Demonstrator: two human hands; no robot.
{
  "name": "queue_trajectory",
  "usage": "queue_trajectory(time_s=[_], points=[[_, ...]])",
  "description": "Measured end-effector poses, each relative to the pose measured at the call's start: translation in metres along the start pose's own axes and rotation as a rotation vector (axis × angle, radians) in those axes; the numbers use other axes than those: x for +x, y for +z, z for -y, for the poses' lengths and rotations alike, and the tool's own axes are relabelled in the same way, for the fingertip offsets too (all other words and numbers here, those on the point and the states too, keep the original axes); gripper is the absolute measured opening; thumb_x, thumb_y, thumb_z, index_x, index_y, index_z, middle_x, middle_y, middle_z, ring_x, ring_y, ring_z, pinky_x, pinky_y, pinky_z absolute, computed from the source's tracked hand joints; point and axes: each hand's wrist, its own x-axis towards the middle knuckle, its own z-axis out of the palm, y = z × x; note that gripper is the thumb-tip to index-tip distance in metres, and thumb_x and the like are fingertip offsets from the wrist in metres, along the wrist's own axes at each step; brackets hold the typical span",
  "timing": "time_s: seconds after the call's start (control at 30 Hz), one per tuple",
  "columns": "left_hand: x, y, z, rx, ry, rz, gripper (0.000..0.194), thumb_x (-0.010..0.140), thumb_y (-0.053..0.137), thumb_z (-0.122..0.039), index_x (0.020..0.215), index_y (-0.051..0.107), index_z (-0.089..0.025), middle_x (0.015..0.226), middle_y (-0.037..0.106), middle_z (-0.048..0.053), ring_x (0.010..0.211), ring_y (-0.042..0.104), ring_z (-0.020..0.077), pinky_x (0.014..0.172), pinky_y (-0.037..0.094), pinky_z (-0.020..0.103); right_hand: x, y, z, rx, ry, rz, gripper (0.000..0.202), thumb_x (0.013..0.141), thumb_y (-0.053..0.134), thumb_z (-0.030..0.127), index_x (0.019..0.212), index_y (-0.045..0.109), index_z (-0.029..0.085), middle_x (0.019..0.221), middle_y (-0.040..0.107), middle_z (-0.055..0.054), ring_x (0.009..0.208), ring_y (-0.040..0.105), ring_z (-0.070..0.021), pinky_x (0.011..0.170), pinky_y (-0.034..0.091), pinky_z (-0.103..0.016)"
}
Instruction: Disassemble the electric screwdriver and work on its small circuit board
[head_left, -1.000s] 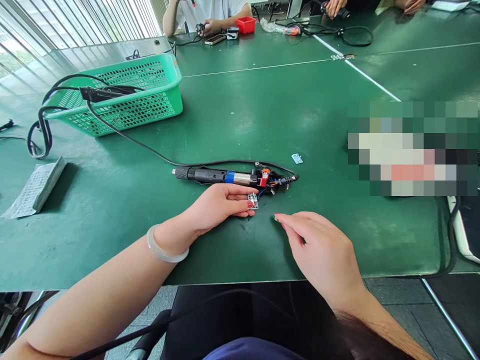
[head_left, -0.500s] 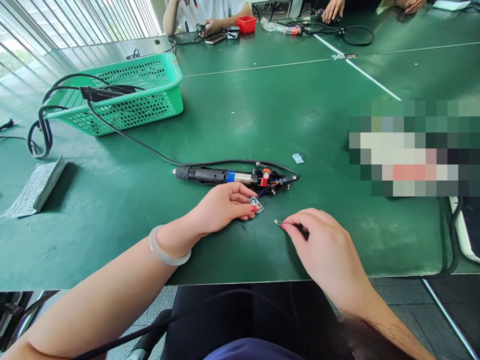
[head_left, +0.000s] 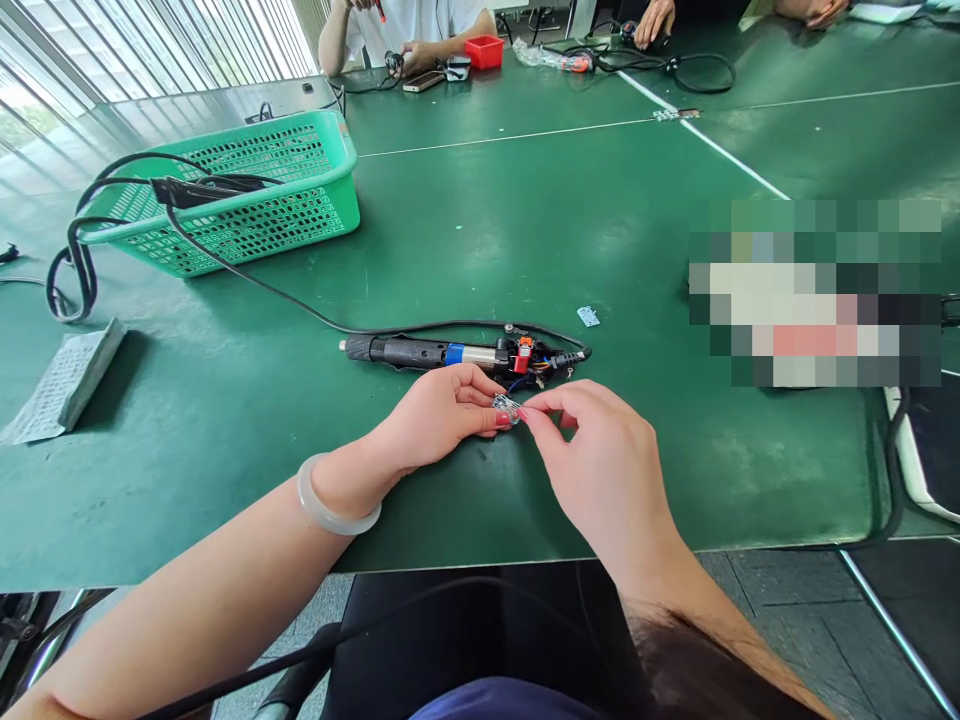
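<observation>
My left hand [head_left: 450, 410], with a pale bracelet on the wrist, pinches a small silvery-white circuit board [head_left: 507, 404] between thumb and fingers. Against the board's right edge, my right hand [head_left: 592, 440] is closed in a pinch on a tiny thin-leaded part, which its fingertips mostly hide. Just behind both hands lies an opened black handheld power tool [head_left: 420, 350], with a blue band, a silver section, a red switch and coloured wires showing. A blue wire runs from the tool toward the board. The black cord [head_left: 300, 298] leaves its right end and loops back left.
A green basket [head_left: 341, 200] with black cables stands at the back left. A wrapped grey block [head_left: 82, 375] lies at the left. Behind the tool is a small pale-blue printed piece [head_left: 588, 316]. Something blurred out sits at the right. Two people work across the table.
My right hand has moved left and slightly up, bringing the small part from open space to the board. My left hand stays nearly still, holding the board.
</observation>
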Motion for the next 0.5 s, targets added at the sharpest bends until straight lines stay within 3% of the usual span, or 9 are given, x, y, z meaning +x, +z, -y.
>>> queue_trajectory(time_s=[0.2, 0.37, 0.5], points=[[0.0003, -0.0005, 0.0006, -0.021, 0.012, 0.014, 0.018, 0.073, 0.076, -0.006, 0.083, 0.061, -0.011, 0.070, 0.070, 0.001, 0.064, 0.065, 0.0079, 0.065, 0.053, 0.020, 0.0020, 0.0102, 0.0023, 0.007, 0.023, 0.012, 0.005, 0.081, 0.068, 0.017, 0.076, 0.069, 0.017, 0.076, 0.068, -0.001, 0.070, 0.059, -0.0160, 0.064, 0.044, -0.029], [0.0008, -0.0005, 0.0004, -0.021, -0.013, 0.020, 0.007, 0.081, 0.069, -0.008, 0.083, 0.062, -0.011, 0.067, 0.070, 0.001, 0.064, 0.066, 0.0076, 0.068, 0.055, 0.021, 0.0018, 0.0110, 0.0026, 0.005, 0.054, 0.018, 0.009, 0.080, 0.067, 0.016, 0.071, 0.068, 0.018, 0.073, 0.067, 0.000, 0.068, 0.059, -0.0152, 0.063, 0.043, -0.029], [0.0021, -0.0015, 0.0026, -0.043, 0.002, 0.030, 0.009, 0.080, 0.072, -0.013, 0.082, 0.063, -0.012, 0.068, 0.072, 0.002, 0.066, 0.067, 0.0090, 0.069, 0.056, 0.022, 0.0014, 0.0091, 0.0019, 0.031, 0.069, 0.046, 0.010, 0.080, 0.067, 0.017, 0.070, 0.069, 0.019, 0.074, 0.068, 0.000, 0.067, 0.059, -0.0149, 0.064, 0.044, -0.029]])
